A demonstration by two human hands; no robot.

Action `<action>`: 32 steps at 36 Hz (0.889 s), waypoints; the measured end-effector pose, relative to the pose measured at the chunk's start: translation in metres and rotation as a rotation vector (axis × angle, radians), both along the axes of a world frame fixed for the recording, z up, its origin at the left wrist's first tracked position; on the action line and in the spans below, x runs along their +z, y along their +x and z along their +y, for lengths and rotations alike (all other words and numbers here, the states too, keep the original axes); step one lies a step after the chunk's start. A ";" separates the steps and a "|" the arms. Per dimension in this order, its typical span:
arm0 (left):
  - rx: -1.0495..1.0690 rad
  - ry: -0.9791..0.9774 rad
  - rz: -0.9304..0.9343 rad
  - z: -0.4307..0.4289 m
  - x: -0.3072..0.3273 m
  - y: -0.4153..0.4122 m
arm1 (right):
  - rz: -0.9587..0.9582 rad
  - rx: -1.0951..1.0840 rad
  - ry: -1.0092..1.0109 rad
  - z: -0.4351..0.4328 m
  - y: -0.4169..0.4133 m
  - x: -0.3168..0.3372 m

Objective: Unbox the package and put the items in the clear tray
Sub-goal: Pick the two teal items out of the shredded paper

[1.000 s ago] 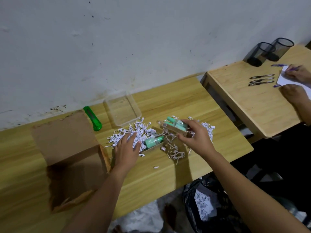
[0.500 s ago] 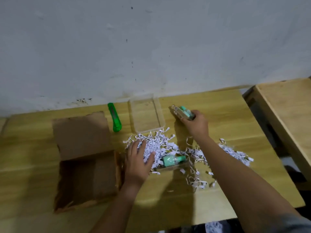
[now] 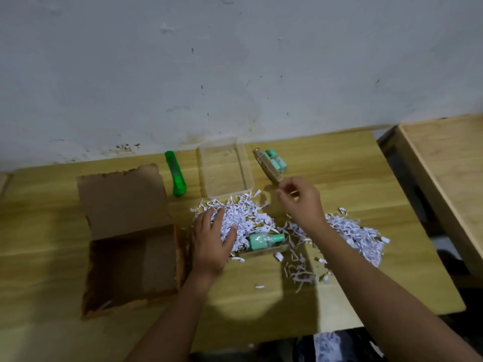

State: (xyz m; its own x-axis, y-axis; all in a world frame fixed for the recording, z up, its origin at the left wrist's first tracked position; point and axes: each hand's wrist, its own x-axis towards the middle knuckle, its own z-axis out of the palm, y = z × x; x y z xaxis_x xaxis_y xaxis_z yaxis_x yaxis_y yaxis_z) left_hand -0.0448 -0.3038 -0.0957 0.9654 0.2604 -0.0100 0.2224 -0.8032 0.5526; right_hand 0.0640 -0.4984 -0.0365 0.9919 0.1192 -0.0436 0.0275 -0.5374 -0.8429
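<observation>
Head view: right hand [image 3: 300, 202] has released first green-tube pack [image 3: 271, 163], which now lies on table [image 3: 339, 165] just right of clear tray [image 3: 244, 165], not inside. Hand empty, fingers loosely curled. Nothing in tray yet. Left hand [image 3: 214, 236] flat, fingers spread on crinkly white paper shreds [image 3: 245, 218], beside second pack [image 3: 264, 240], glossy film over card.

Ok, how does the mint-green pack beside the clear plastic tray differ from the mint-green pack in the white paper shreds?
The mint-green pack beside the clear plastic tray lies on the bare wooden table; the mint-green pack in the white paper shreds is partly buried. The first shows two mint pieces, the second one bottle shape. Neither is in the tray.
</observation>
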 end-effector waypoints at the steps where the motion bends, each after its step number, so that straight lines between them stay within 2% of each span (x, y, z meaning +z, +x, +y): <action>1: -0.008 0.002 0.007 0.000 0.000 0.000 | -0.007 0.084 0.006 -0.004 -0.010 0.000; 5: -0.037 0.005 0.022 0.000 0.003 0.000 | -0.019 0.357 -0.038 -0.015 -0.049 -0.006; 9: -0.040 0.036 0.022 0.002 0.000 0.002 | -0.057 0.474 -0.154 -0.021 -0.069 -0.013; 20: -0.012 0.038 0.045 0.000 0.001 0.001 | -0.129 0.372 -0.386 -0.018 -0.096 -0.023; 26: -0.042 0.042 0.084 0.003 0.004 0.001 | -0.197 0.358 -0.346 -0.028 -0.107 -0.011; 32: -0.028 0.089 0.090 0.003 0.007 0.001 | -0.275 0.242 -0.177 -0.045 -0.097 0.026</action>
